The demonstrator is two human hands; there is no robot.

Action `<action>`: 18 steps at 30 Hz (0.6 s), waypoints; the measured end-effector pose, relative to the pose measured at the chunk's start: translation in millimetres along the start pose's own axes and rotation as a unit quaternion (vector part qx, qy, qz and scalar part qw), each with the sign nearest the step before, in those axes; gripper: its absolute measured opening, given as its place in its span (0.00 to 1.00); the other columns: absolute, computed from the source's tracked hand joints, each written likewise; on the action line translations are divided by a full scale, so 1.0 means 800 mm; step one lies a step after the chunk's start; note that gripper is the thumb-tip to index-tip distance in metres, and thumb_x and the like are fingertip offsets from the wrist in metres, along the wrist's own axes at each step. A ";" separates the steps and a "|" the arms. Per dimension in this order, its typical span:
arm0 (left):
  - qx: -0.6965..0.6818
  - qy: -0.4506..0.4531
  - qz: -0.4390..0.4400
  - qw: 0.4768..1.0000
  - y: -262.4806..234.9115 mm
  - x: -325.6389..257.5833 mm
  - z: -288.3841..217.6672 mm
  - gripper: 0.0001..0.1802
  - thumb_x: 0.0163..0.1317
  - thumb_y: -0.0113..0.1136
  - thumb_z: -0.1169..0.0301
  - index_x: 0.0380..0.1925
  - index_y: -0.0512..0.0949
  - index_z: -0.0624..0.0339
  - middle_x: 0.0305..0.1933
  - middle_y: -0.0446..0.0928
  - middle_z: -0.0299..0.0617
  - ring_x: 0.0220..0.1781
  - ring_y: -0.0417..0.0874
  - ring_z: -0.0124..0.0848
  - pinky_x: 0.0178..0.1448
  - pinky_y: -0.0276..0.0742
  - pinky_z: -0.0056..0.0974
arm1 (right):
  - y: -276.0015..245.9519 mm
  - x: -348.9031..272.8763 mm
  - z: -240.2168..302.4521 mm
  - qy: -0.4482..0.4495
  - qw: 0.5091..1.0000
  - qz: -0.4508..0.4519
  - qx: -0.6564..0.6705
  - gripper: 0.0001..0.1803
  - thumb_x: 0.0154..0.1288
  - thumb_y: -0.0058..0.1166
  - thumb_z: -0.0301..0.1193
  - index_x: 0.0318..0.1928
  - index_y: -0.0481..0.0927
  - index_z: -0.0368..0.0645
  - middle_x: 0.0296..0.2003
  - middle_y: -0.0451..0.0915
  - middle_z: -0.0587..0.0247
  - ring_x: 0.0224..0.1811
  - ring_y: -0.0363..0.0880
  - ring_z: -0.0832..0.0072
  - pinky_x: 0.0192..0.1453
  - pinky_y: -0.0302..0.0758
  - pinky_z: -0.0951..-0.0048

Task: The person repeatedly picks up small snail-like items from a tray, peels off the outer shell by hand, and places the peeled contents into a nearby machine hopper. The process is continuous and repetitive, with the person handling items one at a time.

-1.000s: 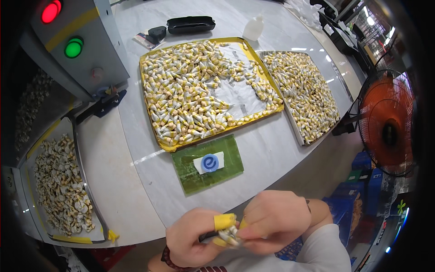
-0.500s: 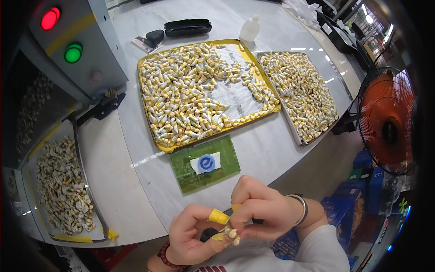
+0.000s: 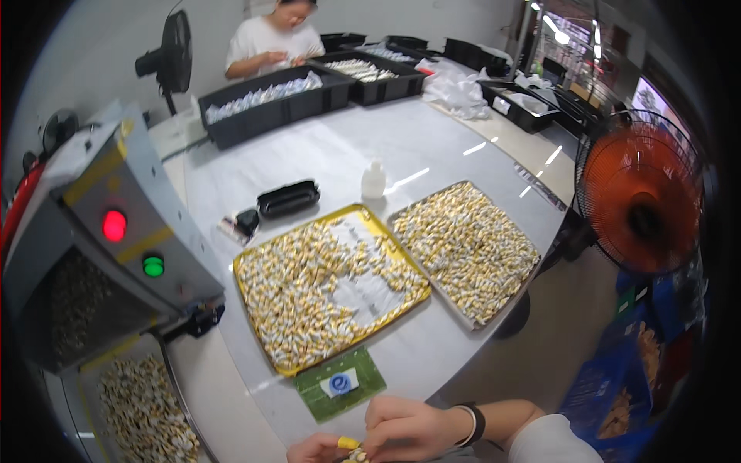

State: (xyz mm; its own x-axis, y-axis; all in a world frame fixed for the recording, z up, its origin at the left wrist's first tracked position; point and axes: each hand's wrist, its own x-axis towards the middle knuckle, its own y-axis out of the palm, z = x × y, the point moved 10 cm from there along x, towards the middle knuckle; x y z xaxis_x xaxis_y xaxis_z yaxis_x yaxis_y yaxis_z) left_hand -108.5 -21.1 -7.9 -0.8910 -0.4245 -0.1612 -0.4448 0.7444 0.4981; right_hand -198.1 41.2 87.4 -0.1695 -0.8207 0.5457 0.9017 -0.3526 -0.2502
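Where my view's lower edge cuts in, a small white-and-yellow piece (image 3: 357,456) sits pinched between the left hand (image 3: 315,447) and the right hand (image 3: 413,429), so neither is nearer; its long axis I cannot resolve remotely. Just beyond both hands: green mat (image 3: 363,394). Past the mat, slightly left: yellow-rimmed tray (image 3: 373,219), crowded with similar pieces (image 3: 289,312).

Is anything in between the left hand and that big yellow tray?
Yes, the green mat with a round blue thing lies on the table, between the left hand and the yellow tray. It looks flat, so it probably hardly blocks.
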 end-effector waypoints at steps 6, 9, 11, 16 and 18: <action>0.112 0.010 -0.043 0.993 -0.017 0.001 0.009 0.10 0.55 0.61 0.79 0.36 0.72 0.66 0.35 0.79 0.45 0.35 0.79 0.25 0.38 0.75 0.27 | 0.001 -0.019 -0.028 0.016 0.992 -0.004 0.124 0.10 0.59 0.58 0.33 0.32 0.78 0.39 0.25 0.72 0.60 0.28 0.71 0.66 0.31 0.69 0.69; 0.122 0.015 -0.048 0.991 -0.022 0.001 0.012 0.09 0.55 0.61 0.79 0.34 0.71 0.66 0.35 0.79 0.47 0.35 0.80 0.27 0.38 0.76 0.28 | -0.001 -0.024 -0.029 0.029 0.988 -0.003 0.153 0.10 0.61 0.56 0.34 0.32 0.78 0.39 0.27 0.75 0.59 0.29 0.74 0.67 0.33 0.70 0.70; 0.141 0.015 -0.041 0.989 -0.020 0.003 0.013 0.08 0.55 0.60 0.79 0.33 0.71 0.66 0.34 0.79 0.47 0.34 0.79 0.27 0.37 0.76 0.28 | -0.004 -0.024 -0.027 0.011 0.984 -0.018 0.175 0.11 0.61 0.55 0.35 0.32 0.78 0.38 0.27 0.76 0.59 0.30 0.74 0.67 0.33 0.71 0.70; 0.153 0.028 -0.045 0.987 -0.023 0.001 0.008 0.07 0.56 0.59 0.79 0.32 0.71 0.64 0.33 0.79 0.46 0.32 0.79 0.25 0.35 0.74 0.26 | -0.001 -0.024 -0.030 0.004 0.984 -0.011 0.176 0.11 0.62 0.55 0.35 0.31 0.79 0.39 0.28 0.77 0.58 0.30 0.75 0.66 0.34 0.71 0.70; 0.151 0.036 -0.048 0.987 -0.026 0.000 0.007 0.07 0.56 0.59 0.79 0.32 0.71 0.64 0.33 0.79 0.45 0.30 0.78 0.24 0.34 0.73 0.26 | 0.000 -0.022 -0.028 -0.002 0.985 -0.009 0.174 0.11 0.61 0.55 0.35 0.31 0.79 0.38 0.28 0.77 0.58 0.30 0.75 0.66 0.34 0.71 0.70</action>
State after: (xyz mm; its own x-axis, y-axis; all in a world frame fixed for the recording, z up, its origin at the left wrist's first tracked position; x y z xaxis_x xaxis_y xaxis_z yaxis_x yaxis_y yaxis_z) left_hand -99.9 -33.8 -23.3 -0.8398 -0.5272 -0.1296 -0.5428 0.8143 0.2055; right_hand -204.3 45.8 59.7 -0.1863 -0.8132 0.5514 0.9803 -0.1912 0.0492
